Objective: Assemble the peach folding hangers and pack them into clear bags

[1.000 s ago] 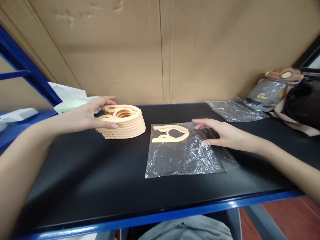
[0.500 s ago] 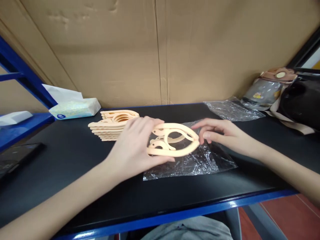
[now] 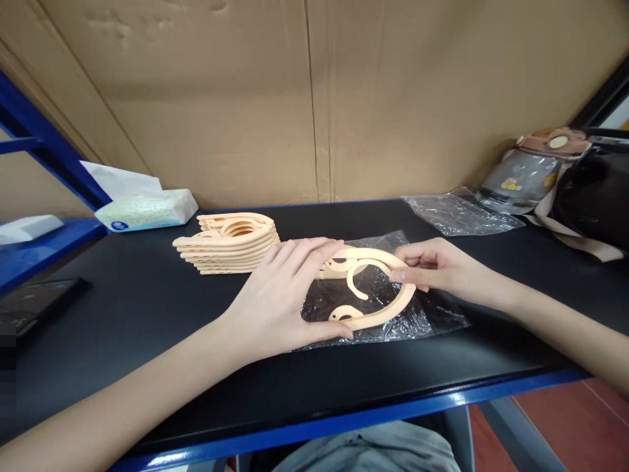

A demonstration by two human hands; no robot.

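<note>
Between my hands, over a clear plastic bag point(image 3: 432, 318), is a cream-coloured folding hanger point(image 3: 388, 314), its two arms spread apart and its curved hook turned inward. My left hand point(image 3: 285, 295) grips the arm ends, fingers over the far arm and thumb along the near one. At the hinged end, my right hand point(image 3: 432, 265) pinches the hanger between thumb and fingers. Part of another cream piece shows behind the far arm, mostly hidden. Left of the bag, beyond my left hand, stands a neat stack of folded hangers point(image 3: 230, 252).
A tissue pack point(image 3: 147, 210) lies at the back left, with a dark phone-like device point(image 3: 39, 305) nearer. Another clear plastic bag point(image 3: 462, 213) sits at the back right beside a strapped water bottle point(image 3: 523, 177) and a black bag point(image 3: 594, 196). Cardboard point(image 3: 221, 98) walls the back.
The hanger has moved slightly right and its arms have spread wider, with the hook now swung away from the far arm. My right hand has closed on the hinged end.
</note>
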